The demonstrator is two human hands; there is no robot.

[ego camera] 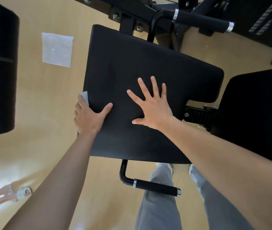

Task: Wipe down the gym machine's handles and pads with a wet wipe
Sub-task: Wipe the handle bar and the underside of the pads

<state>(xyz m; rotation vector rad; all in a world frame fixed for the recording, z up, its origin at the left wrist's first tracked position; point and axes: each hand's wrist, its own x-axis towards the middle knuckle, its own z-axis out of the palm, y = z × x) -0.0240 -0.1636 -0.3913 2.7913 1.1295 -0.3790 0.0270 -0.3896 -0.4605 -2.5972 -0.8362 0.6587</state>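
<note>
**Left hand** (88,117): clamped over the near-left edge of the pad. The thumb lies on the top face and the fingers curl down the side. A crumpled pale grey wet wipe (85,96) is trapped under those fingers, with one corner showing past the forefinger.

**Right hand** (152,106): flat on the pad's top face, fingers straight and spread, holding nothing. The two hands are apart, with their thumbs near one another.

**Large black ribbed vinyl pad** (132,60): a broad rounded slab on the machine's black steel frame, carrying both hands.

**Step in hand (judged):** wiping the pad's left side edge.

**Method advised:**
- Keep the wet wipe sandwiched between fingers and edge.
- Draw it along the whole edge to the far corner with even pressure.
- Let the right hand brace the pad against shifting.
- Turn the wipe to a fresh face before covering the top in overlapping strokes.

**Black foam-grip handle with chrome collars** (156,186): below the pad's near edge. A second handle of the same kind (201,20) sits at the far side. Whether either has been wiped cannot be told.

**Surroundings:**
- Second black pad (256,110) at the right.
- Black cylindrical roller cushion (2,72) at the left.
- White square sheet (57,49) lying on the light wooden floor (49,100).
- The person's grey trousers (158,209) beneath.
</note>
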